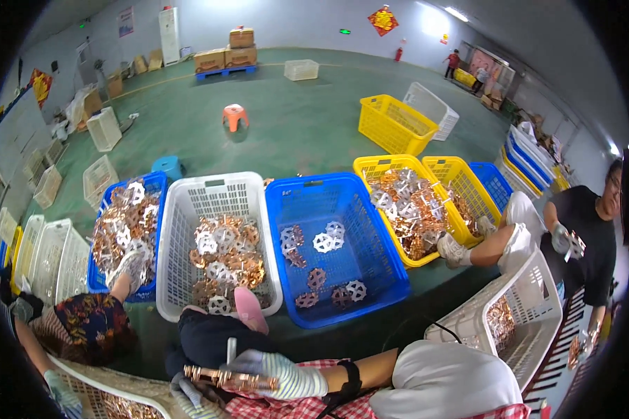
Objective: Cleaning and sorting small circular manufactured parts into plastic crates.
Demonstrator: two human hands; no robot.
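Observation:
My right hand [279, 373], in a striped knit glove, is closed round a copper-coloured toothed metal part [220, 377] seen edge-on, or a short stack of them; I cannot tell which. A pale rod [231, 350] sticks up beside its fingers. Just under the part's left end, my gloved left hand [191, 399] is curled against it, partly hidden. Ahead stands a blue crate [339, 258] with several silver and copper toothed discs [323, 242] on its bottom. Left of it, a white crate [164, 272] holds a heap of similar parts [223, 255].
More heaped parts fill a blue crate [93, 269] at left and a yellow crate [417, 261] at right. Co-workers sit on both sides; the right one's gloved hand [560, 239] holds a part. A tilted white crate [538, 293] stands at right. An orange stool [235, 115] is beyond.

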